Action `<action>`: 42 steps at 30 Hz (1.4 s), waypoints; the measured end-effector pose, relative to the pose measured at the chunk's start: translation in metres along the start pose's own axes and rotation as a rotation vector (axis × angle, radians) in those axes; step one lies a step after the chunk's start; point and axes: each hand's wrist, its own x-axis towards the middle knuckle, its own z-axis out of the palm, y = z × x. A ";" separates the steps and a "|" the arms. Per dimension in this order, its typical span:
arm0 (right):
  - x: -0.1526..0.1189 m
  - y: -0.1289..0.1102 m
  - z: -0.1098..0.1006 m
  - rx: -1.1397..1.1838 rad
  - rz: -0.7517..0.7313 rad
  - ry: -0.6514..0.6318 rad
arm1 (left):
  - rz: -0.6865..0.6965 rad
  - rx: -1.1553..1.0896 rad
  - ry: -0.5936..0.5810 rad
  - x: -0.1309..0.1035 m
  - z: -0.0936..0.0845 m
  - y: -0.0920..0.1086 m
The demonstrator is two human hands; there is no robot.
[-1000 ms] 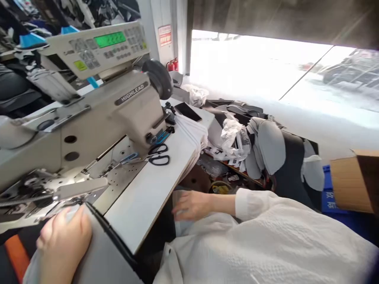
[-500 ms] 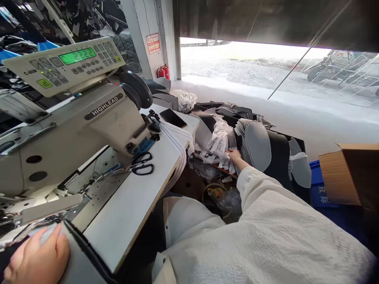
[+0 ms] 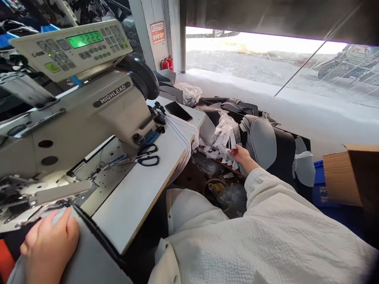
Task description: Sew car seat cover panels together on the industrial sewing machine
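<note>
Two hands well apart, taking 12 as top of view. Right hand [image 3: 235, 150] is the nearer one to the white tag [image 3: 233, 140]: thumb and fingers look pinched on its lower end, how firmly I can't tell. Tag sits at 11 o'clock off my fingertips, long axis just off 12 toward 11, right beside the plastic bag [image 3: 222, 128]. Grey pieces [image 3: 264, 142] at 2 to 3 from that hand. Left hand [image 3: 50, 241] has the tag at its 2 o'clock; it's laid over the grey panel [image 3: 93, 256] by the sewing machine [image 3: 97, 114], can't tell if it grips. Panel is at 8 from the right hand, white table [image 3: 127, 213] and scissors [image 3: 148, 161] between
</note>
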 end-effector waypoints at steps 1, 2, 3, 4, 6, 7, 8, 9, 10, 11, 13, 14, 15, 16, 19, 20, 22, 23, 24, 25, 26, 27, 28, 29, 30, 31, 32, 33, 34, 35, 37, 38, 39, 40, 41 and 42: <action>-0.012 -0.004 0.005 0.024 -0.022 -0.039 | 0.000 0.031 -0.003 0.001 -0.002 0.001; -0.027 -0.007 0.011 0.042 -0.049 -0.088 | 0.008 0.064 -0.009 0.003 -0.003 0.001; -0.045 -0.008 0.020 0.053 -0.081 -0.147 | 0.025 0.097 -0.022 0.004 -0.003 0.000; -0.064 -0.007 0.030 0.057 -0.116 -0.214 | 0.038 0.123 -0.032 0.005 -0.002 -0.001; -0.108 0.001 0.054 0.049 -0.178 -0.373 | 0.069 0.156 -0.045 0.007 0.000 -0.003; -0.132 0.008 0.066 0.024 -0.215 -0.466 | 0.061 0.168 -0.035 0.007 0.001 -0.003; -0.154 0.014 0.077 -0.026 -0.277 -0.574 | 0.058 0.176 -0.038 0.008 0.001 -0.004; -0.175 0.020 0.088 -0.107 -0.414 -0.706 | 0.055 0.179 -0.045 0.008 0.002 -0.004; -0.194 0.025 0.099 -0.205 -0.662 -0.853 | 0.043 0.180 -0.052 0.009 0.002 -0.003; -0.211 0.029 0.111 -0.266 -0.934 -0.977 | 0.042 0.176 -0.060 0.010 0.002 -0.003; -0.237 0.032 0.134 -0.293 -1.466 -1.120 | 0.037 0.166 -0.059 0.012 0.003 -0.003; -0.248 0.033 0.145 -0.274 -1.650 -1.149 | 0.036 0.159 -0.060 0.012 0.003 -0.003; -0.257 0.033 0.156 -0.273 -1.787 -1.173 | 0.035 0.151 -0.063 0.011 0.004 -0.004; -0.266 0.034 0.165 -0.298 -1.891 -1.200 | 0.035 0.141 -0.071 0.009 0.004 -0.004; -0.288 0.038 0.184 -0.442 -2.060 -1.281 | 0.059 0.104 -0.111 -0.006 0.001 -0.001; -0.292 0.039 0.187 -0.483 -2.080 -1.291 | 0.077 0.091 -0.126 -0.013 -0.001 0.001; -0.294 0.040 0.190 -0.548 -2.093 -1.285 | 0.111 0.064 -0.153 -0.029 -0.007 0.005; -0.291 0.040 0.190 -0.574 -2.091 -1.276 | 0.115 0.057 -0.164 -0.037 -0.010 0.006; -0.287 0.040 0.190 -0.586 -2.082 -1.266 | 0.096 0.062 -0.169 -0.044 -0.014 0.006; -0.280 0.039 0.189 -0.586 -2.069 -1.260 | 0.050 0.077 -0.168 -0.050 -0.017 0.006; -0.273 0.039 0.188 -0.578 -2.055 -1.259 | -0.019 0.099 -0.161 -0.055 -0.021 0.004; -0.265 0.039 0.186 -0.567 -2.045 -1.266 | -0.098 0.119 -0.151 -0.059 -0.023 0.002; -0.257 0.039 0.184 -0.559 -2.039 -1.279 | -0.170 0.134 -0.144 -0.061 -0.025 -0.001; -0.251 0.040 0.182 -0.555 -2.040 -1.295 | -0.224 0.143 -0.141 -0.061 -0.027 -0.002; -0.246 0.041 0.179 -0.564 -2.047 -1.309 | -0.257 0.149 -0.148 -0.061 -0.028 -0.004; -0.244 0.042 0.177 -0.578 -2.056 -1.317 | -0.268 0.157 -0.163 -0.060 -0.028 -0.004; -0.245 0.042 0.175 -0.602 -2.062 -1.322 | -0.268 0.172 -0.186 -0.059 -0.028 -0.002; -0.248 0.041 0.174 -0.642 -2.056 -1.335 | -0.268 0.195 -0.208 -0.058 -0.027 0.000; -0.253 0.039 0.174 -0.695 -2.037 -1.369 | -0.266 0.219 -0.225 -0.057 -0.027 0.003; -0.259 0.036 0.175 -0.748 -2.007 -1.428 | -0.255 0.239 -0.234 -0.057 -0.025 0.006; -0.273 0.027 0.179 -0.832 -1.909 -1.615 | -0.207 0.267 -0.220 -0.057 -0.023 0.012; -0.280 0.023 0.183 -0.858 -1.855 -1.718 | -0.172 0.276 -0.198 -0.058 -0.022 0.014; -0.286 0.020 0.188 -0.868 -1.818 -1.791 | -0.128 0.278 -0.176 -0.059 -0.022 0.016; -0.291 0.018 0.194 -0.870 -1.806 -1.822 | -0.073 0.269 -0.164 -0.061 -0.022 0.017; -0.296 0.018 0.202 -0.865 -1.820 -1.823 | -0.001 0.245 -0.166 -0.062 -0.023 0.018; -0.299 0.020 0.210 -0.837 -1.859 -1.806 | 0.088 0.207 -0.177 -0.063 -0.025 0.019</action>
